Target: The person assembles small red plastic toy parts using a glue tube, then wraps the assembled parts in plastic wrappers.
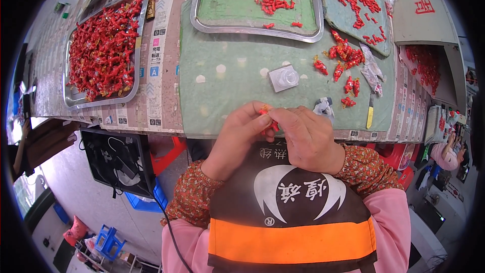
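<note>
Close to the table's near edge, my two hands meet around a small red figurine (pixel 273 124) with yellowish bits on it. My left hand (pixel 235 134) is closed on it, thumb and fingers pinching its left side. The fingers of my right hand (pixel 313 139) pinch it from the other side and hide part of it. Just beyond my hands, a small clear and white square item (pixel 284 78) rests on the green mat (pixel 212 106). To the right lies a loose group of similar red and yellow pieces (pixel 346 53).
A metal tray (pixel 103 102) heaped with red pieces stands at left. Beyond the mat are a green-lined tray (pixel 227 15) and a board (pixel 337 12) with scattered red parts. A yellow-handled knife (pixel 370 116), crumpled cloth (pixel 373 68) and box (pixel 422 7) are at right.
</note>
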{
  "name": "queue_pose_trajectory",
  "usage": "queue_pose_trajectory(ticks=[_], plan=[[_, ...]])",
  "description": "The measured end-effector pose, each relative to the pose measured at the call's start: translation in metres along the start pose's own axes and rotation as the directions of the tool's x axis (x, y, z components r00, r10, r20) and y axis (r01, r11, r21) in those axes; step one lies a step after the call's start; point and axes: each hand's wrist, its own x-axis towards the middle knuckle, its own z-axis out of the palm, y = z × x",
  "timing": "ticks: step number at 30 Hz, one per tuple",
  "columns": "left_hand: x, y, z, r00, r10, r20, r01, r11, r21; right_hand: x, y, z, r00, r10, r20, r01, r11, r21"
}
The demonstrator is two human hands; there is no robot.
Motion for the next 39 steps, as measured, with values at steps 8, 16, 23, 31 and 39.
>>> queue_pose_trajectory(ticks=[8,16,23,31,39], plan=[[0.0,0.002,0.001,1.0,-0.004,0.007,0.004,1.0,-0.006,0.001,0.002,-0.001,1.0,-0.005,0.01,0.005,1.0,0.011],[0.001,0.004,0.0,0.995,0.043,0.09,-0.022,0.976,-0.218,0.019,0.004,-0.023,0.991,0.108,0.081,-0.122,0.972,0.202],[0.005,-0.012,-0.007,0.963,0.06,0.262,0.116,0.785,-0.608,0.027,0.006,-0.031,0.938,0.302,0.171,-0.346,0.841,0.417],[0.004,-0.012,0.0,0.957,0.058,0.283,0.151,0.733,-0.663,0.036,0.009,-0.028,0.968,0.232,0.095,-0.251,0.906,0.342],[0.002,-0.012,0.0,0.985,0.098,0.145,-0.018,0.88,-0.474,0.04,0.008,-0.029,0.975,0.179,0.13,-0.215,0.9,0.378]])
